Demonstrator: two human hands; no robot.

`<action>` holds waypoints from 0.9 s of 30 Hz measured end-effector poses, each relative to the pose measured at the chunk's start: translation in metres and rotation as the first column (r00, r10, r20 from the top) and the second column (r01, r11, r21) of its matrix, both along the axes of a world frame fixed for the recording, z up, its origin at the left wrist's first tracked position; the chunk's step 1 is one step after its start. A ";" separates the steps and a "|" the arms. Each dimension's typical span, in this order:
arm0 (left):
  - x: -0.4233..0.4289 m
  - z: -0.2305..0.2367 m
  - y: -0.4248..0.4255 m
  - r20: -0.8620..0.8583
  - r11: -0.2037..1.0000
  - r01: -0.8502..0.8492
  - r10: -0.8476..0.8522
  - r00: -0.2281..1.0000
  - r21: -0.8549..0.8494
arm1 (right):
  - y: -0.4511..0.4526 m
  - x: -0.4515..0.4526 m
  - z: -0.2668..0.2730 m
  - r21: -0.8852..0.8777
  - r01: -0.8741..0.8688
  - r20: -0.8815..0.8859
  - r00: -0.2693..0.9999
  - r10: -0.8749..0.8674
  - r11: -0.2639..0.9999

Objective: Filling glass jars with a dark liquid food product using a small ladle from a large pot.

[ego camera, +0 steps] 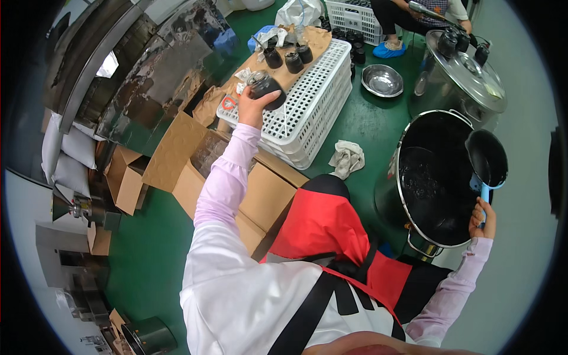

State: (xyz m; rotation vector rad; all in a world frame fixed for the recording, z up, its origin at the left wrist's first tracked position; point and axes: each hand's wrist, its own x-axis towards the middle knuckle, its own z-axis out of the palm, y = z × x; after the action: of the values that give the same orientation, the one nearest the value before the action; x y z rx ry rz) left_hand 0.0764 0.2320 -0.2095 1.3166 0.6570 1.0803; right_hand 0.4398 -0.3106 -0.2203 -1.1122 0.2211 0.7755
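Note:
My left hand [255, 106] grips a glass jar [270, 92] filled with something dark, tilted over the near left end of an upturned white plastic crate [293, 120]. Several more dark-filled jars [294, 63] stand on brown paper at the crate's far end. My right hand [483, 219] is closed round the handle of a light-blue plastic dipper [488, 162], whose bowl is coated dark inside. That dipper is over the right rim of a large steel pot [401, 177] with glossy black paste [421, 177] in it.
An open cardboard box [266, 195] with clear glass jars sits left of my knee. A crumpled cloth [348, 157] and a steel basin [382, 80] lie on the green floor. Behind the pot stands a lidded steel pot [470, 66] with jars on top. Another person [426, 13] sits beyond.

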 end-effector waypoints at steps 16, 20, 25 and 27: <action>0.048 -0.126 0.189 -0.248 0.882 -0.444 0.470 0.847 0.158 | -0.009 0.002 0.009 -0.060 0.067 0.022 0.998 -0.066 0.996; 0.078 -0.162 0.188 -0.377 0.880 -0.451 0.472 0.797 0.148 | -0.003 0.004 0.010 -0.071 0.082 0.042 0.996 -0.079 0.994; 0.090 -0.160 0.186 -0.529 0.863 -0.374 0.504 0.682 0.340 | 0.005 0.001 0.015 -0.105 0.089 0.051 0.995 -0.084 0.990; 0.094 -0.158 0.186 -0.563 0.866 -0.335 0.497 0.660 0.372 | 0.005 0.001 0.016 -0.124 0.087 0.052 0.995 -0.081 0.988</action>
State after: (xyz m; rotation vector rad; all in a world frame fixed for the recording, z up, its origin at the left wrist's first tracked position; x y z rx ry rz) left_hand 0.1701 0.4183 -0.3671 1.8310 1.4539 1.0794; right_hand 0.4411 -0.3052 -0.2044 -1.2313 0.2786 0.6663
